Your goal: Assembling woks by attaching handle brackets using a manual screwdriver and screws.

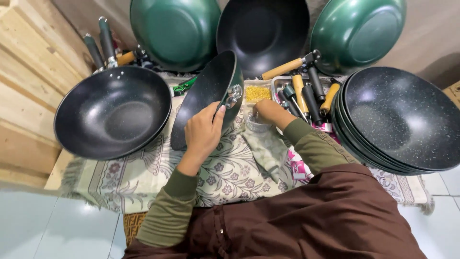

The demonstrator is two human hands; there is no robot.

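My left hand [203, 134] grips the rim of a black non-stick wok [206, 93] that stands tilted on its edge over the floral cloth [225, 175]. A metal handle bracket [233, 95] sits on the wok's rim just above my thumb. My right hand [269, 111] reaches down over a small clear container [256, 125] beside the wok, fingers curled; what it holds is hidden. A tray of small yellow parts [258, 92] lies right behind that hand.
A handled black wok [112, 112] lies at left, and a stack of black woks [400, 122] at right. Two green woks [175, 31] [357, 29] and a black one [263, 31] lean at the back. Loose wooden and black handles [306, 93] fill a tray. Wooden planks [26, 81] line the left side.
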